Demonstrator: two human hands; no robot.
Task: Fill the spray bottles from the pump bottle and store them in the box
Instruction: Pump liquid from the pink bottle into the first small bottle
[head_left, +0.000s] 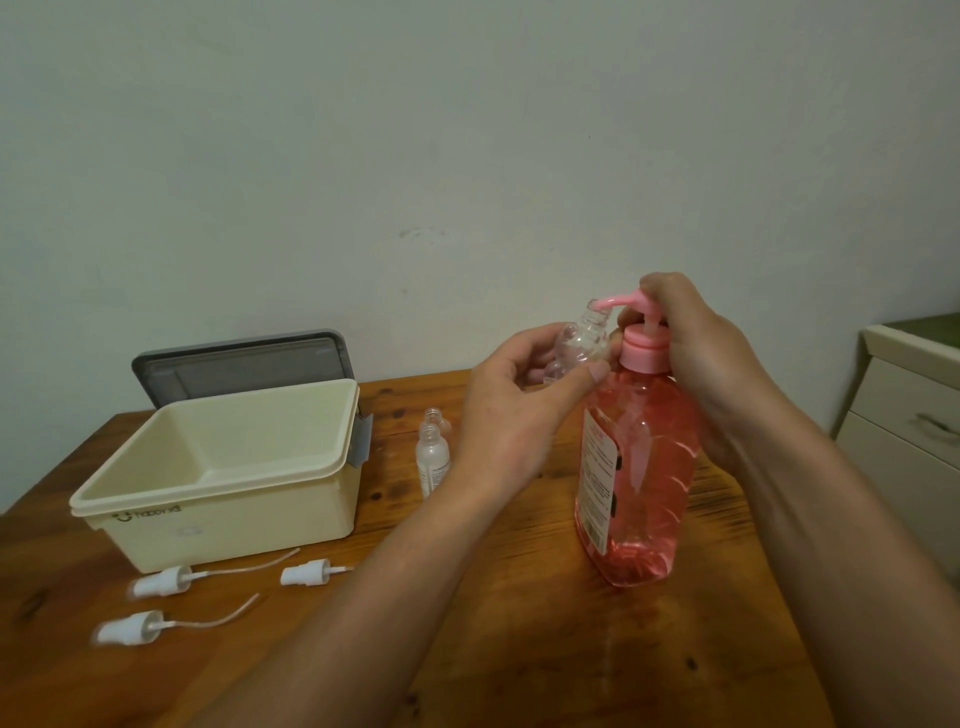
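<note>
A tall pump bottle (636, 467) of pink liquid stands on the wooden table (519, 623). My right hand (701, 353) wraps its pink pump head, whose nozzle points into the open neck of a clear empty spray bottle (584, 343). My left hand (511, 410) holds that small bottle tilted up to the nozzle. Two more uncapped clear spray bottles (432, 452) stand behind my left wrist. The cream box (223, 499) sits open at the left, nothing visible inside. Three white spray caps (161, 582) with dip tubes lie in front of the box.
The box's grey lid (244, 364) leans against the wall behind it. A cream drawer cabinet (909, 415) stands beyond the table's right edge. A pale wall closes the back of the table.
</note>
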